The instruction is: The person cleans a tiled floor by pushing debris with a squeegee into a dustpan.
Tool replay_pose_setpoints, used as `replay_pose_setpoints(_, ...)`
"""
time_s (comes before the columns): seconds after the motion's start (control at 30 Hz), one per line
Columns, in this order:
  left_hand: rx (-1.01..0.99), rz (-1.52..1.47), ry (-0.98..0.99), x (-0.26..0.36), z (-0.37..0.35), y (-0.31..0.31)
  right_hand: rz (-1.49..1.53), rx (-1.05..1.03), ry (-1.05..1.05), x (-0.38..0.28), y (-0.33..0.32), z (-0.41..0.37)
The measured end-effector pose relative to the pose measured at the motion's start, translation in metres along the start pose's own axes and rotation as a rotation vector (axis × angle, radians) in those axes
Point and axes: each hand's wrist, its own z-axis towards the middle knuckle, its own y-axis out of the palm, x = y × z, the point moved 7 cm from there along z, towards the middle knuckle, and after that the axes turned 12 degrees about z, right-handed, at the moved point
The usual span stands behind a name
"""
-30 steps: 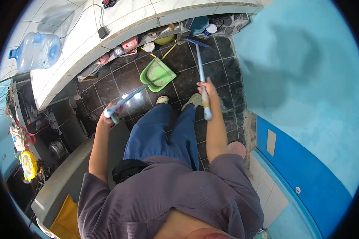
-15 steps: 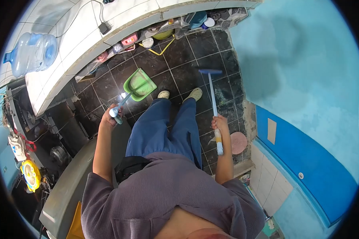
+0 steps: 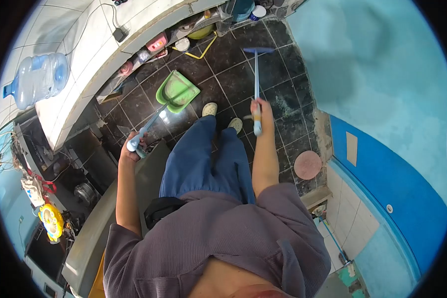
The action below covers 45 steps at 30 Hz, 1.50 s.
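In the head view my left hand [image 3: 133, 146] is wrapped round the pale handle of a green dustpan [image 3: 180, 91], whose pan is low over the dark tiled floor, left of my feet. My right hand [image 3: 261, 108] grips the light blue handle of a broom [image 3: 257, 79]. The broom's wide blue head [image 3: 258, 50] lies farther forward, over the tiles near the blue wall. Whether the pan touches the floor, I cannot tell.
A curved tiled counter [image 3: 99, 54] holds a large clear water bottle [image 3: 39, 79]. Beneath its edge are a pink container [image 3: 157, 42] and a yellow frame [image 3: 203, 53]. A round pink mat [image 3: 308, 165] lies at right. A grey surface [image 3: 97, 218] is beside my left arm.
My right hand has moved forward and a little left, and the broom head has gone forward with it. My right foot has shifted back. The dustpan stays in my left hand.
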Motion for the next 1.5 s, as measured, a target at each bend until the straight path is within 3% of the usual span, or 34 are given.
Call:
replay_pose_setpoints(0.03, -0.015, 0.008, -0.001, 0.001, 0.002, -0.001, -0.029, 0.159, -0.032, 0.004, -0.011, -0.037)
replay_pose_setpoints(0.13, -0.011, 0.041, 0.048, 0.005, 0.003, -0.008, -0.236, 0.328, -0.014, 0.003, -0.094, -0.082)
replay_pose_setpoints(0.23, -0.041, 0.032, 0.061, 0.006, -0.002, -0.027, -0.315, 0.612, -0.01, -0.004, -0.102, -0.122)
replay_pose_setpoints(0.27, -0.027, 0.02, 0.078, 0.006, -0.01, -0.025, -0.314, 0.607, -0.003, 0.001, -0.098, -0.132)
replay_pose_setpoints(0.33, -0.033, 0.001, 0.084, 0.003, -0.029, -0.015, -0.729, 0.449, -0.095, 0.001, -0.078, -0.157)
replay_pose_setpoints(0.43, -0.011, -0.017, 0.067, -0.001, -0.038, -0.039, -0.791, 0.459, -0.039, 0.029, -0.013, -0.219)
replay_pose_setpoints(0.5, 0.038, -0.009, 0.069, -0.004, -0.041, -0.058, -0.794, 0.335, 0.049, 0.052, 0.014, -0.221)
replay_pose_setpoints(0.67, 0.075, 0.008, 0.069, -0.015, -0.051, -0.083, -0.781, -0.085, 0.364, 0.146, 0.057, -0.102)
replay_pose_setpoints(0.73, 0.114, -0.015, 0.068, -0.021, -0.039, -0.097, -0.785, -0.164, 0.444, 0.194, 0.043, -0.011)
replay_pose_setpoints(0.8, 0.12, -0.008, 0.041, -0.028, -0.025, -0.106, -0.789, -0.206, 0.476, 0.216, 0.05, 0.03)
replay_pose_setpoints(0.87, 0.142, -0.009, 0.013, -0.029, -0.011, -0.126, -1.126, -0.024, 0.328, 0.207, 0.067, 0.046)
replay_pose_setpoints(0.93, 0.134, -0.004, 0.055, -0.03, -0.004, -0.15, -0.977, 0.016, 0.275, 0.179, 0.056, 0.031)
replay_pose_setpoints(0.97, 0.123, 0.0, 0.094, -0.028, -0.005, -0.159, -0.891, -0.036, 0.368, 0.167, 0.048, 0.015)
replay_pose_setpoints(1.0, 0.067, -0.032, 0.097, -0.029, -0.008, -0.164, -0.827, -0.04, 0.294, 0.152, 0.032, -0.002)
replay_pose_setpoints(1.23, 0.138, -0.148, 0.03, -0.055, -0.048, -0.169, -0.898, 0.487, 0.141, 0.032, -0.065, -0.151)
replay_pose_setpoints(1.33, 0.127, -0.199, 0.03, -0.087, -0.05, -0.181, -1.241, 0.451, 0.062, 0.005, -0.074, -0.149)
replay_pose_setpoints(1.5, 0.204, -0.066, 0.057, -0.132, -0.085, -0.167, -1.558, 0.28, 0.051, 0.007, 0.034, -0.185)
